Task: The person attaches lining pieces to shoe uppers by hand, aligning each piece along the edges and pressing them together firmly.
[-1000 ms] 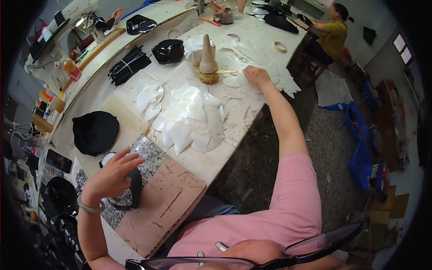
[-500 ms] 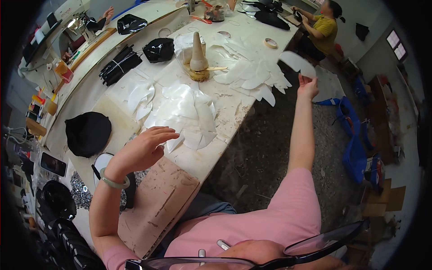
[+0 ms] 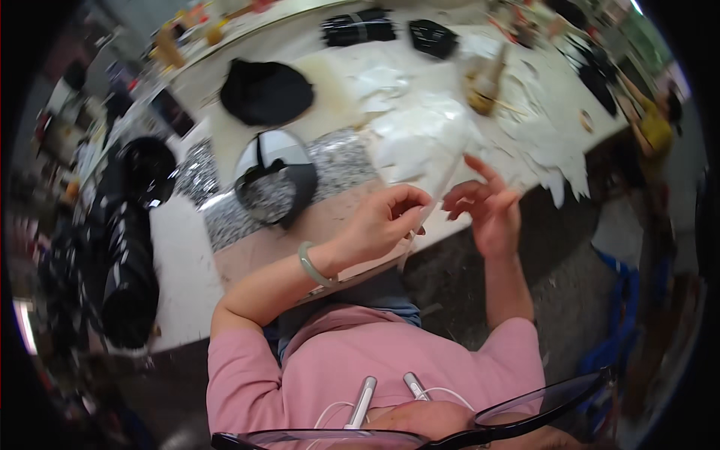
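In front of my body my left hand (image 3: 390, 219) pinches a thin, pale white curved piece (image 3: 444, 186), seen nearly edge-on. Right beside that piece is my right hand (image 3: 489, 214), its fingers apart and bent, slightly blurred; it seems to hold nothing. Beyond my hands lies a pile of glossy white cut pieces (image 3: 420, 142). A half-made cap (image 3: 300, 184), black with a white panel, rests to the left on a speckled grey slab (image 3: 337, 157). Farther back is a flat black fabric piece (image 3: 266, 94).
At the back right stands a cone-shaped tool (image 3: 487, 84), near fanned-out white pieces (image 3: 551, 154). Stacked glossy black items (image 3: 131, 277) line the left. A phone (image 3: 172, 111) lies at the far left. A person in yellow (image 3: 656, 133) sits at the far right.
My right hand has come in from the far right, and the white piece is now in my left hand. The right fingers have spread. The view has turned to the left.
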{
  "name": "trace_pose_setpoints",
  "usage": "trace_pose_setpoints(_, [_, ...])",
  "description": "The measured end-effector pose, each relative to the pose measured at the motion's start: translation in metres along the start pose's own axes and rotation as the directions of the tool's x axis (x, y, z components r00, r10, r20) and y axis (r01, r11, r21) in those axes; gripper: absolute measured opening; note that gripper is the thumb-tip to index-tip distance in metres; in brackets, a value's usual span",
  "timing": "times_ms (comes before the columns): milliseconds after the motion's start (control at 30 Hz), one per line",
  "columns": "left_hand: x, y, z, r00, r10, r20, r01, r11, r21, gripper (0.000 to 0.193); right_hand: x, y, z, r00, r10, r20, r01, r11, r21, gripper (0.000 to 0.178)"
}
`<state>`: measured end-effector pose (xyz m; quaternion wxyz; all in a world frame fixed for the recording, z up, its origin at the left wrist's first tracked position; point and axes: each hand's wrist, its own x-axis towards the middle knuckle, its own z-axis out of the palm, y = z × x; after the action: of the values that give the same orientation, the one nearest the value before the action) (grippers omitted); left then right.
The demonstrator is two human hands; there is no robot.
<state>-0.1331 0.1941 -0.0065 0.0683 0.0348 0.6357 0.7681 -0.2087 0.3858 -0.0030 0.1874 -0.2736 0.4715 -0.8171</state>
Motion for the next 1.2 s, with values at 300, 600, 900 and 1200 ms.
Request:
trace_pose_setpoints(300, [-0.088,-0.008,-0.046,0.799,0.585,-0.139,-0.194,0.47,0.861,0.023,0.003,0.084,0.086,0.956,0.272,0.105,-0.282,0.954,0.1,0.051])
trace_pose_setpoints(600, [-0.118,0.018,-0.09,0.764,0.634,-0.121,-0.073,0.27,0.96,0.039,0.013,0.104,0.11,0.957,0.286,-0.046,-0.29,0.947,-0.14,0.041])
trace_pose_setpoints(900, [-0.13,0.001,-0.142,0.976,0.203,-0.084,0.047,0.18,0.982,0.026,0.022,0.095,0.109,0.972,0.19,-0.139,-0.195,0.981,-0.023,0.034])
trace_pose_setpoints(1200, [-0.121,0.071,-0.118,0.927,0.172,-0.333,-0.159,0.985,0.067,0.017,0.039,0.079,0.15,0.989,0.071,0.126,-0.071,0.997,-0.005,0.026])
